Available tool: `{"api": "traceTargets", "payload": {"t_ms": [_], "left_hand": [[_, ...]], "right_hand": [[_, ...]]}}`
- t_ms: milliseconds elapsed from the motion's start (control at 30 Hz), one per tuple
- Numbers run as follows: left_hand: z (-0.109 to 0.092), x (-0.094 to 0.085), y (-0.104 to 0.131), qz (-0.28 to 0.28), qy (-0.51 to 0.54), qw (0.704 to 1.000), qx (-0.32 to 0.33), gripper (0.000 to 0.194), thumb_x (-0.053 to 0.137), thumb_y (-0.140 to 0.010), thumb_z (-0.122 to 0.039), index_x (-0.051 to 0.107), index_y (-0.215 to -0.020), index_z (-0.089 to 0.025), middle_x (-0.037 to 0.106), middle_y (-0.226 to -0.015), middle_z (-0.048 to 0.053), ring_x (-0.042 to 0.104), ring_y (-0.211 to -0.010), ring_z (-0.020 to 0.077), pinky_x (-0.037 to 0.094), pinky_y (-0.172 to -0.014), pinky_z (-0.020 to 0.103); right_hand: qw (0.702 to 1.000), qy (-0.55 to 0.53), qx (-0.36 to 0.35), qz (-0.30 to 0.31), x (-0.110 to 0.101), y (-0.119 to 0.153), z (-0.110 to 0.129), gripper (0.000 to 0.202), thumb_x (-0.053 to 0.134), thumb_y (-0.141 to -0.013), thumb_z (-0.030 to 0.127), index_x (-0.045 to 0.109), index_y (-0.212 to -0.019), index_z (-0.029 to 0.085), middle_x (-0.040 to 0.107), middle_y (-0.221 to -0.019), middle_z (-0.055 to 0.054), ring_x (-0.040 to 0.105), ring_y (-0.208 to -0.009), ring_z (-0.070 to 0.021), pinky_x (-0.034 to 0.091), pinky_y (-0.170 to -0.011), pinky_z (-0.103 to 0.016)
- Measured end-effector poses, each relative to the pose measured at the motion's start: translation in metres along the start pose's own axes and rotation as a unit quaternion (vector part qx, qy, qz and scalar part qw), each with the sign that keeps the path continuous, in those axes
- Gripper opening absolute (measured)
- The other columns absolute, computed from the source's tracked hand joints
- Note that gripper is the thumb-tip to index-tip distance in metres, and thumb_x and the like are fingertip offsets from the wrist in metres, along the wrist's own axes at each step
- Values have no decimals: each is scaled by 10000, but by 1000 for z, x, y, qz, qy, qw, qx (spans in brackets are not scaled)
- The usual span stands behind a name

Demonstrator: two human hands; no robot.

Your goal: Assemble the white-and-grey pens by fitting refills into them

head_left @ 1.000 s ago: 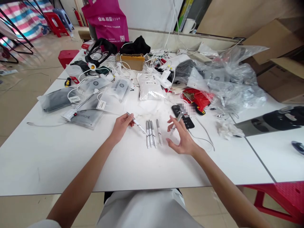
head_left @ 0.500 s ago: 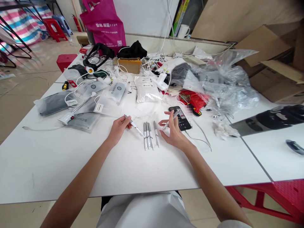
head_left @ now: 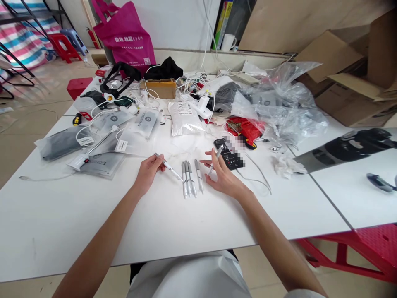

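My left hand (head_left: 149,171) pinches the grey end of a white pen (head_left: 172,169), whose other end slants down toward the pens on the table. Three pens (head_left: 188,180) lie close together, and a single pen (head_left: 199,176) lies a little to their right. My right hand (head_left: 221,174) holds another pen (head_left: 216,157) between its fingers, tilted with the grey end up. Just behind that hand is a black phone (head_left: 229,154) with a lit screen, lying on the white table (head_left: 149,231).
Plastic pouches (head_left: 102,163) and a white-headed tool (head_left: 79,161) lie at the left. Farther back are a white package (head_left: 185,119), tangled cables and clear bags (head_left: 297,116). A black and grey cylinder (head_left: 344,151) and crumpled tissue (head_left: 287,166) are at the right.
The view has shifted slightly, so most things appear farther left. Both hands still hold their pens, with little change in their grip.
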State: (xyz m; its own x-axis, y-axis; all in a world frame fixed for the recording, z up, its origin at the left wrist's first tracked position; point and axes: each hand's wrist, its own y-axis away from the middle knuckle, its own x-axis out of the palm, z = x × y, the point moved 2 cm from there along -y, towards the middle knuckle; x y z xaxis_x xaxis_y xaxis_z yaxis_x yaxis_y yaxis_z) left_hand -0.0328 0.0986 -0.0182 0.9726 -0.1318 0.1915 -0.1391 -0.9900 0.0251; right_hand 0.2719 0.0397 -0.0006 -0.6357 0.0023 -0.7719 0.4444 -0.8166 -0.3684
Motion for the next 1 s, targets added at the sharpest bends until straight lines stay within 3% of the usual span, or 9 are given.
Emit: {"api": "traceTargets", "payload": {"t_ms": [267,400,533,667,833,1000], "left_hand": [[1,-1,0,0,-14,1000,2,439,814,-917,-577,732,-811,-160,642,-798,35,572,-752,154,465,-732,297],[1,-2,0,1,-22,1000,0,427,803,-932,-570,741,-819,-162,646,-791,36,574,-755,156,461,-731,299],[-1,-1,0,0,-15,1000,-2,431,818,-916,-572,743,-813,-161,639,-806,39,573,-751,156,469,-724,298],[-2,0,1,4,-7,1000,-2,420,826,-912,-562,740,-816,-162,627,-819,38,569,-755,154,478,-732,295],[-2,1,1,6,-8,1000,-2,417,819,-918,-556,728,-808,-165,634,-819,35,570,-749,150,471,-725,295],[-2,1,1,10,-14,1000,0,420,800,-931,-566,728,-813,-170,651,-829,33,577,-755,153,473,-743,302]], "right_hand": [[999,30,-12,21,5,2,-7,982,504,-1053,161,-152,-1764,328,409,-1673,-241,691,-1357,-368,657,-1063,-611],[999,37,-2,39,6,3,-7,984,477,-1039,136,-157,-1762,341,404,-1691,-223,675,-1385,-364,628,-1105,-626],[997,-14,37,73,0,4,1,1081,600,-989,189,-138,-1766,330,414,-1686,-204,637,-1427,-361,574,-1178,-629],[990,-14,64,121,-6,5,3,1205,736,-875,244,-52,-1785,282,430,-1683,-208,535,-1504,-446,545,-1182,-664],[989,44,23,142,0,5,-8,1207,748,-860,273,-21,-1789,213,415,-1710,-211,203,-1684,-473,363,-1303,-719],[987,60,-1,147,11,8,-16,1067,736,-947,394,103,-1789,225,172,-1839,-179,107,-1716,-426,298,-1353,-679]]}}
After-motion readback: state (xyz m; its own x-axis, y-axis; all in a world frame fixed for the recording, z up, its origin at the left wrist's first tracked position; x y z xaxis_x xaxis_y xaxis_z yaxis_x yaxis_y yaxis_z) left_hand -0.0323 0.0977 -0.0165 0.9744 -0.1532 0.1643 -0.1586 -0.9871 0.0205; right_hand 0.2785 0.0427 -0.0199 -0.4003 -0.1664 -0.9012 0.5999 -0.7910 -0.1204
